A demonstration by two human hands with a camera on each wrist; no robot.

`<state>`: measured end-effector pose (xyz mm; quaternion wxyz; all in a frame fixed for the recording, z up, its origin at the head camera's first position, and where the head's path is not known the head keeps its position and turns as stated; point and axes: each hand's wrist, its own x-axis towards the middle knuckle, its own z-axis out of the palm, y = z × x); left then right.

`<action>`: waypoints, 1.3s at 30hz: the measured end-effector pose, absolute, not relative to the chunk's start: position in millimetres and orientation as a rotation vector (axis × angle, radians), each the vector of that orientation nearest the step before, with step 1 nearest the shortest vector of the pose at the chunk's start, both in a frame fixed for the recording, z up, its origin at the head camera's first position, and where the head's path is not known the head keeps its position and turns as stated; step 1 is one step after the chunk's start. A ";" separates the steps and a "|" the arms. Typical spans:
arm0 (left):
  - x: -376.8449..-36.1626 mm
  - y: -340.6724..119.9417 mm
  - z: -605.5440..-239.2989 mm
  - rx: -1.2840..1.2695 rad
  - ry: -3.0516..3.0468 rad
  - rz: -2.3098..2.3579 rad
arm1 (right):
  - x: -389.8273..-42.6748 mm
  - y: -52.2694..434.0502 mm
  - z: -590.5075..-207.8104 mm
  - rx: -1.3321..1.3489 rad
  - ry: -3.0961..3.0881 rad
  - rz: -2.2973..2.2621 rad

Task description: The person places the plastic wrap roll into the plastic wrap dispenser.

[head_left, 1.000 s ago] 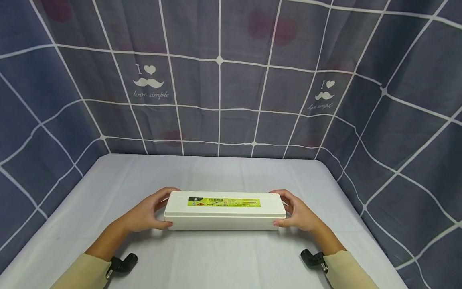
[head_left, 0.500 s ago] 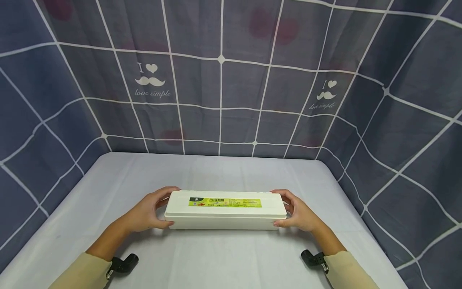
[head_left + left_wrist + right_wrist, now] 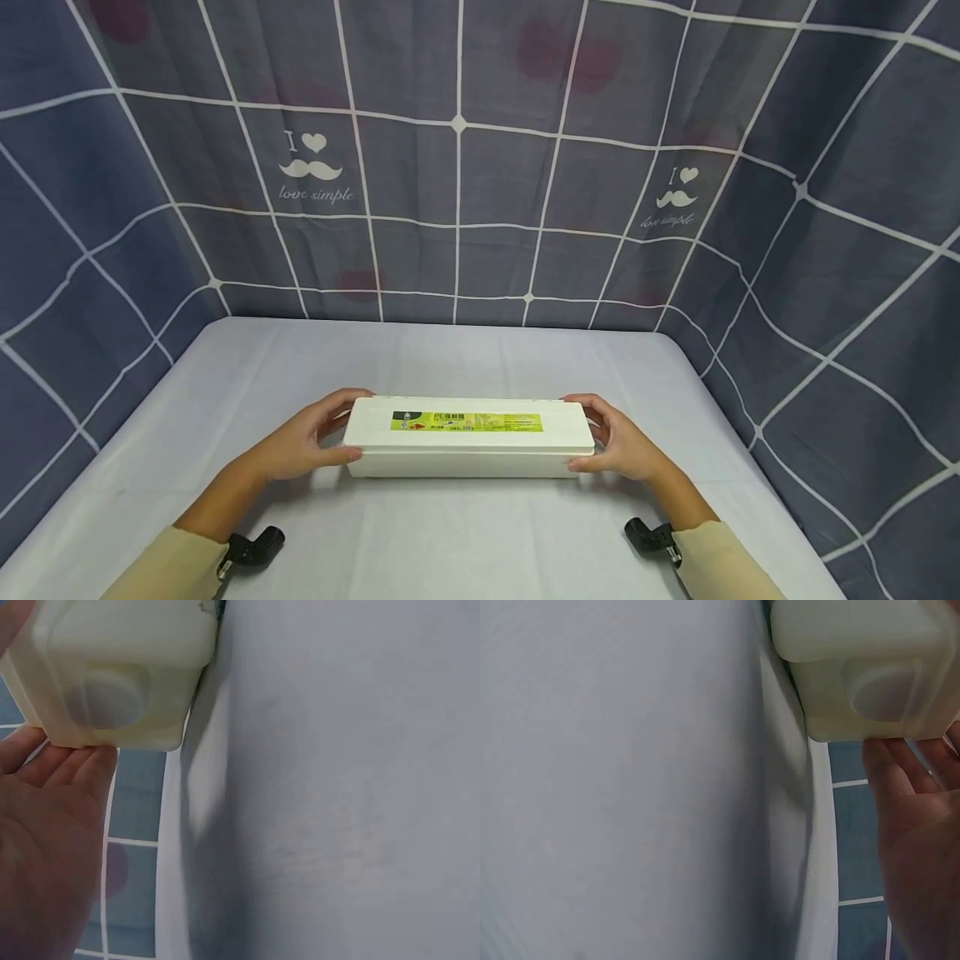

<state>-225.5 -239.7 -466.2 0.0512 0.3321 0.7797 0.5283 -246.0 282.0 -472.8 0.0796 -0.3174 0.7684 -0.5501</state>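
A long cream plastic cling film box (image 3: 468, 463) lies across the white table, its lid down. A green and yellow label (image 3: 467, 421) runs along the lid's top. My left hand (image 3: 300, 442) grips the box's left end, with the thumb at the lid's front lower edge and the other fingers at the back. At the right end, my right hand (image 3: 622, 442) holds on, thumb on the front wall below the lid. Both wrist views show a round shape, perhaps the roll, through the box's end wall (image 3: 169, 709); the end wall (image 3: 825, 705) appears on the right too.
The table (image 3: 465, 542) is covered by a white cloth. A blue-grey curtain (image 3: 405, 175) with white grid lines encloses the back and both sides. Black wrist mounts (image 3: 258, 547) sit at both sleeves.
My left thumb has slid up from the front wall to the lid's edge. The box and my right hand have stayed nearly in place.
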 end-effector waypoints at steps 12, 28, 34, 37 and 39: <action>-224.1 -238.5 -467.3 0.974 2.390 1.666 | -246.4 280.9 -470.8 -0.981 2.216 -1.750; -222.2 -238.1 -465.8 0.966 2.393 1.685 | -249.0 280.3 -475.2 -0.914 2.230 -1.773; -222.7 -237.6 -465.4 0.958 2.399 1.673 | -248.1 279.8 -472.3 -0.901 2.224 -1.769; -222.2 -237.8 -466.2 0.946 2.403 1.673 | -248.3 280.1 -472.2 -0.898 2.221 -1.763; -222.3 -238.0 -466.8 0.942 2.403 1.667 | -248.0 280.4 -472.4 -0.892 2.227 -1.756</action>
